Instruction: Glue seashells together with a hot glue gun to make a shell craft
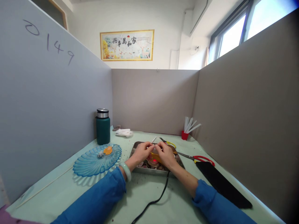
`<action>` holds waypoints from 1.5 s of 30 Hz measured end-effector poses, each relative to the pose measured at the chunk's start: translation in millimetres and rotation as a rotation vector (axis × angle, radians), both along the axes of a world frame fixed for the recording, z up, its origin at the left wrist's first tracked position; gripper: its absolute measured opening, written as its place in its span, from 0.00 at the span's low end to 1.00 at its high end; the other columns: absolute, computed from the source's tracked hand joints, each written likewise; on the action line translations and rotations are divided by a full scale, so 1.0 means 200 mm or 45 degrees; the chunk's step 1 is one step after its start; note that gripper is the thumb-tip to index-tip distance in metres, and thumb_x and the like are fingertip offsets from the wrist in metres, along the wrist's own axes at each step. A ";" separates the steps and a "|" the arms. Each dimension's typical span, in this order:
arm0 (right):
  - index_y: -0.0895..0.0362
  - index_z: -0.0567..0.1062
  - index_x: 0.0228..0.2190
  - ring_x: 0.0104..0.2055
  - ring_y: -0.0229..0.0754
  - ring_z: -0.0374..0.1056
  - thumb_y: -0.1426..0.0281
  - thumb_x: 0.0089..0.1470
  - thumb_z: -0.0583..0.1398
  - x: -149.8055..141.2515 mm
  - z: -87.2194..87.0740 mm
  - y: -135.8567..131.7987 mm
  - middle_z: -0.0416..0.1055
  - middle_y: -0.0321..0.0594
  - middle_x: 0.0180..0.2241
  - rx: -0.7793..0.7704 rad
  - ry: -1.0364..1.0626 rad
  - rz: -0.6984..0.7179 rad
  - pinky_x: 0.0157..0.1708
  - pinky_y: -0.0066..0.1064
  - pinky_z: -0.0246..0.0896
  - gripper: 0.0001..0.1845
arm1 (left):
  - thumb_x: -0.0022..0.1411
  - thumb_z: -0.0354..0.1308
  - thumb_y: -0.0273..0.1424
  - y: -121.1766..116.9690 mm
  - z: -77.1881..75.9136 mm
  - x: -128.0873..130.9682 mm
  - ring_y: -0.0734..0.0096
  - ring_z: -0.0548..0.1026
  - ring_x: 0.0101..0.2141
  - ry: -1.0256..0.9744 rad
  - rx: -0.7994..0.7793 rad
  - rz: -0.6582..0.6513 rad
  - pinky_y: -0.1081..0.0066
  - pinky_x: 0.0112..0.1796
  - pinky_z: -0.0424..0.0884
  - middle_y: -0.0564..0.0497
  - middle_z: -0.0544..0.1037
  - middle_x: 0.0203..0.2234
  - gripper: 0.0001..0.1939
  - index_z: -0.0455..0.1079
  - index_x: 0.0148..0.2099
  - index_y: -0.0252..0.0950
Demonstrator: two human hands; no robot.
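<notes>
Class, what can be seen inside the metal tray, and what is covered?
The metal tray holds jumbled small pieces, with a yellow object over some. The left hand and right hand cover other parts; what lies beneath them cannot be seen.

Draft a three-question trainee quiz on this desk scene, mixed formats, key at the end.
1. Multiple choice: the bare left hand and bare right hand meet above:
A) a small red cup
B) a rectangular grey metal tray
C) a flat black strip

2. True or false: an orange, flat-looking piece lies on the blue, fluted, see-through plate.

3. Fill in: the pale green, smooth, ring-shaped bangle circles the person's ____ wrist.

Key: 1 B; 2 true; 3 left.
</notes>
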State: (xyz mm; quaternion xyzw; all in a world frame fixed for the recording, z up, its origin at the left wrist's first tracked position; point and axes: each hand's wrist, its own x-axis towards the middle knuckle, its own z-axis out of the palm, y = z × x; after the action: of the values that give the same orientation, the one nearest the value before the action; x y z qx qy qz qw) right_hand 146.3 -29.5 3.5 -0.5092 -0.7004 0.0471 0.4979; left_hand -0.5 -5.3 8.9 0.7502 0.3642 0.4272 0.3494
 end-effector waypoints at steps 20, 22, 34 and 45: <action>0.56 0.64 0.22 0.26 0.39 0.61 0.63 0.54 0.50 0.00 0.01 0.00 0.65 0.35 0.22 -0.028 -0.012 -0.011 0.27 0.28 0.50 0.14 | 0.58 0.49 0.40 0.02 -0.01 -0.02 0.73 0.70 0.18 0.103 0.140 0.027 0.77 0.19 0.65 0.55 0.70 0.14 0.15 0.67 0.29 0.34; 0.56 0.64 0.22 0.26 0.39 0.61 0.63 0.55 0.50 0.00 0.00 0.00 0.65 0.35 0.22 -0.026 -0.012 -0.007 0.27 0.28 0.50 0.14 | 0.58 0.49 0.40 0.02 -0.01 -0.02 0.73 0.70 0.18 0.111 0.136 0.028 0.76 0.20 0.65 0.55 0.70 0.14 0.15 0.67 0.29 0.34; 0.57 0.70 0.29 0.31 0.40 0.65 0.65 0.55 0.51 -0.01 0.01 -0.03 0.71 0.37 0.28 -0.001 0.011 0.065 0.31 0.28 0.54 0.11 | 0.57 0.49 0.37 -0.03 0.03 0.00 0.74 0.69 0.17 0.016 0.078 0.175 0.77 0.19 0.64 0.54 0.71 0.16 0.13 0.68 0.30 0.33; 0.57 0.71 0.28 0.32 0.41 0.66 0.66 0.54 0.53 0.00 0.01 -0.02 0.72 0.38 0.29 0.125 0.082 -0.020 0.31 0.28 0.57 0.09 | 0.56 0.54 0.41 0.02 0.00 -0.01 0.76 0.70 0.21 -0.097 0.275 0.372 0.77 0.23 0.66 0.53 0.74 0.23 0.14 0.67 0.32 0.34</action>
State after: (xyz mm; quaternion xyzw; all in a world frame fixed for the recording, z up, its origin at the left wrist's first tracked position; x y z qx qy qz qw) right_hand 145.9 -34.4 6.2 -0.4880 -0.6814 0.0252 0.5450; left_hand -2.7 -1.0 8.1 0.7058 0.4077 0.5381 0.2147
